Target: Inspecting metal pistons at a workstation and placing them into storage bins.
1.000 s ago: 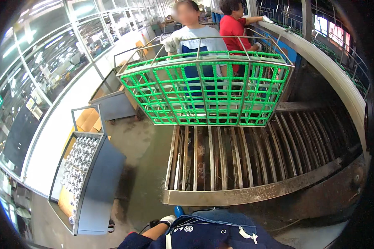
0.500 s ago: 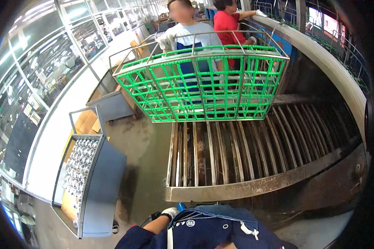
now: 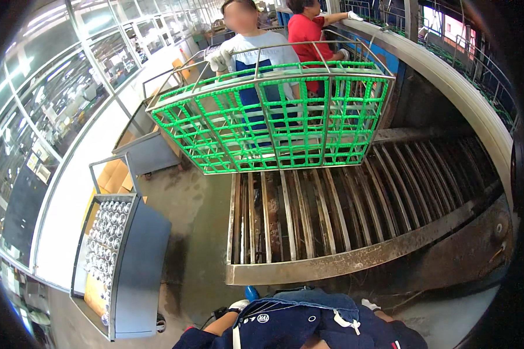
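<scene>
At the lower edge, my left hand [image 3: 239,305], in a white glove, is closed beside my apron. A blue round-ended object [image 3: 251,293] sticks out past its fingers; the rest of that object is hidden. To the right of the apron, my right hand [image 3: 371,304] shows only in part, white-gloved, its fingers stretched out and nothing visible in them. Beyond both hands, a metal-framed rack with green-coated mesh [image 3: 279,125] stands tilted up at the far end of the slatted metal bed [image 3: 343,256]. A co-worker's gloved hand [image 3: 220,60] is at its upper left rim.
On the left stands a grey-blue cart [image 3: 142,267] with rows of shiny round metal parts [image 3: 108,227]. Behind it are cardboard boxes [image 3: 115,174] and another grey cart [image 3: 148,152]. A second co-worker in red [image 3: 305,35] is beside the long metal rail [image 3: 442,61] curving along the right.
My right hand has come into view at the right of the apron. The rack, carts and slatted bed sit slightly further left in the picture. My left hand remains by the blue object.
</scene>
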### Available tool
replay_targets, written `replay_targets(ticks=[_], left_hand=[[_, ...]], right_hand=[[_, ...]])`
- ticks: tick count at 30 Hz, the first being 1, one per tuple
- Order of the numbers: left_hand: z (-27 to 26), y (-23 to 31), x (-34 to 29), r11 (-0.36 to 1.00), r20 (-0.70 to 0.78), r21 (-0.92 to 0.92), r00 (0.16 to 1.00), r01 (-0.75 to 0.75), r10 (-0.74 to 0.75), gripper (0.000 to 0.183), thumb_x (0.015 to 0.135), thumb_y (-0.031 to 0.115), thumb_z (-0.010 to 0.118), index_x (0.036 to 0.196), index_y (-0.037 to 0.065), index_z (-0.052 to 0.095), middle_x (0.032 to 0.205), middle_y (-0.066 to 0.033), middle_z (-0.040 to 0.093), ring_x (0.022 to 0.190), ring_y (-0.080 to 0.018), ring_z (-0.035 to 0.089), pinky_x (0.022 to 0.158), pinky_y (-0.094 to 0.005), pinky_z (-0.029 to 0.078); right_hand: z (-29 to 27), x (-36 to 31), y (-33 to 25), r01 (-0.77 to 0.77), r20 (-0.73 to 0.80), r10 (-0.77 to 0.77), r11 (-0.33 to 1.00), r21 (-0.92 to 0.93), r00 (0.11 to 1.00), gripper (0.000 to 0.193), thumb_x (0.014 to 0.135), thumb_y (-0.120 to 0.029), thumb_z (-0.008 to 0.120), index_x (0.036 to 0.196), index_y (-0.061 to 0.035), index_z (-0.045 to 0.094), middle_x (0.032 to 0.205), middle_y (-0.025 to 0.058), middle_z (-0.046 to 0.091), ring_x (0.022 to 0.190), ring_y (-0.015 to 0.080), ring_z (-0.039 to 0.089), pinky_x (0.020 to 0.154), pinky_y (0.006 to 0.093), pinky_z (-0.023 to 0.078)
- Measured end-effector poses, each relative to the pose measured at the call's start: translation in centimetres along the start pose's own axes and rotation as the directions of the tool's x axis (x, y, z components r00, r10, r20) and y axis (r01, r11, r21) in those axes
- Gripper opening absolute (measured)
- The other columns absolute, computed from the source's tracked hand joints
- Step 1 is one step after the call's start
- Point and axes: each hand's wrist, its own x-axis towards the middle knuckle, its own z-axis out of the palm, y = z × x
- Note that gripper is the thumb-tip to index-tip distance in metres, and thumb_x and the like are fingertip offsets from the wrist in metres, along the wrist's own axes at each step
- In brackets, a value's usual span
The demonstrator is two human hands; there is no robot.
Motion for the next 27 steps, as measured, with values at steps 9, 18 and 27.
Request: replay_targets(ticks=[9,18,27], left_hand=[[-0.4,2.1,0.1,0.999,0.011,0.049,1.0,0.003,-0.003,0.046,0.085,0.041,0.056,0.108,0.004,0.071,0.111,-0.0191,0.07,0.11,-0.0314,0.066,0.089,-0.0402,0.05],[-1.8,3.9,-2.1,0.999,-0.048,0.027,0.999,0.019,-0.018,0.065,0.086,0.061,0.048,0.114,0.006,0.07,0.118,-0.0185,0.067,0.114,-0.034,0.063,0.094,-0.0425,0.048],[0.2,1.2,-0.4,1.0,0.033,-0.011,0.999,0.015,-0.015,0.059,0.085,0.054,0.052,0.108,0.003,0.071,0.113,-0.0202,0.069,0.109,-0.0342,0.065,0.092,-0.0428,0.049]], right_hand=[[-1.1,-18.9,-10.4,0.192,0.049,-0.187,0.973,-0.128,0.981,0.049,0.096,-0.042,0.047,0.137,-0.0133,0.047,0.14,0.0242,0.051,0.132,0.0415,0.047,0.106,0.05,0.04],[0.2,-4.1,-7.4,0.163,0.207,-0.222,0.95,0.266,0.953,0.048,0.094,-0.05,0.053,0.12,-0.0099,0.056,0.122,0.0182,0.056,0.092,0.0363,0.06,0.074,0.0485,0.051],[0.9,-2.0,-8.8,0.087,0.297,-0.175,0.954,0.287,0.939,0.038,0.091,-0.051,0.057,0.107,-0.0161,0.061,0.084,0.0077,0.052,0.056,0.0278,0.053,0.051,0.045,0.044]])
